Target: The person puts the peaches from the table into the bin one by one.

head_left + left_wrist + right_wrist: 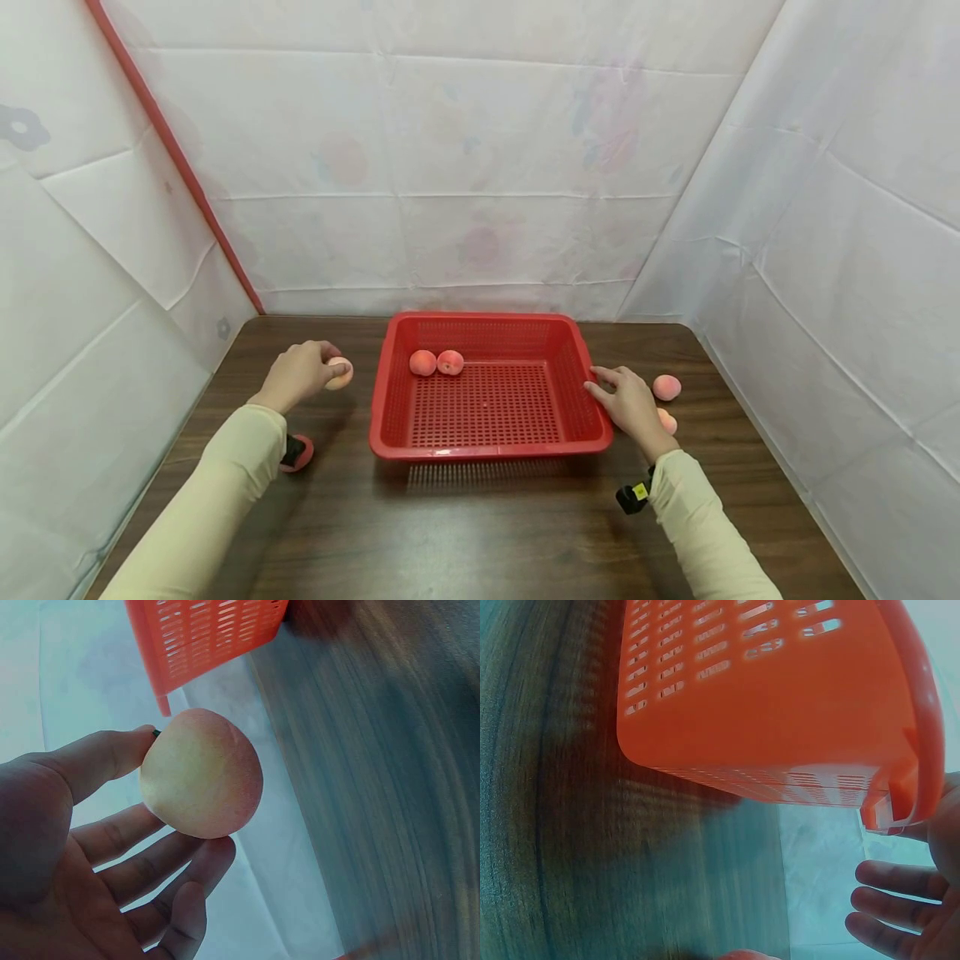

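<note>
My left hand (303,371) pinches a pale yellow-pink peach (202,774) between thumb and fingertips, left of the red basket (487,452). In the left wrist view the thumb presses one side of the fruit, with fingers below and behind it. Two pinkish peaches, a left one (423,362) and a right one (450,362), lie side by side in the basket's far left part. At the basket's right rim, my right hand (630,404) rests with its thumb over the edge. Its other fingers (900,879) stretch out loosely outside the wall; the thumb's tip is hidden in the right wrist view.
Right of the basket, a pink peach (667,387) lies on the brown wooden table (450,533). Nearer, another peach (667,422) is partly covered by the right hand. White sheeting (465,167) hangs behind the table and along both sides.
</note>
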Motion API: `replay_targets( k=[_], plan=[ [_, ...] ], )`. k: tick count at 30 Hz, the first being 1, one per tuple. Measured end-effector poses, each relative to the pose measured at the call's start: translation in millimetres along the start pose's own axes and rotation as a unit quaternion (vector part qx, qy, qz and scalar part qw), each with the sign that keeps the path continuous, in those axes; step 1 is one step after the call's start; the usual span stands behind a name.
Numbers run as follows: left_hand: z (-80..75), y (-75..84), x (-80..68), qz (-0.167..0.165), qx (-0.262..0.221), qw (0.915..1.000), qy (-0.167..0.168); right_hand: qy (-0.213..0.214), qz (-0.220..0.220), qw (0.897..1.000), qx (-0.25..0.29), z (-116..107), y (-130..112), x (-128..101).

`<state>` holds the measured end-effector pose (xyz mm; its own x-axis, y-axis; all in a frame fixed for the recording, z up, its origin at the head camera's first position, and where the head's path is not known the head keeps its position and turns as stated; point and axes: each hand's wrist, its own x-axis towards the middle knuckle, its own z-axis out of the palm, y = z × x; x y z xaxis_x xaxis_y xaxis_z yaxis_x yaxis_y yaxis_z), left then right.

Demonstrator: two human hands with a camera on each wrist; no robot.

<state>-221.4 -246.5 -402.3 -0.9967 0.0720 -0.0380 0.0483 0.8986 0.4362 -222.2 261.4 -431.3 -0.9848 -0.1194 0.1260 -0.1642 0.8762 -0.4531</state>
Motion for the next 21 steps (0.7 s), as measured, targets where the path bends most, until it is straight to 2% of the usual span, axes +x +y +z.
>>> replay_targets(
  k=[11,21],
  plan=[
    [-3.5,11.4,2.3,0.013,0.013,0.9988,0.046,0.008,0.001,1.0,0.005,0.4,-0.3,-0.4],
    [-7.2,16.4,4.7,0.012,-0.027,0.9986,0.044,0.008,-0.004,1.0,0.004,0.5,-0.5,-0.5]
  ],
)
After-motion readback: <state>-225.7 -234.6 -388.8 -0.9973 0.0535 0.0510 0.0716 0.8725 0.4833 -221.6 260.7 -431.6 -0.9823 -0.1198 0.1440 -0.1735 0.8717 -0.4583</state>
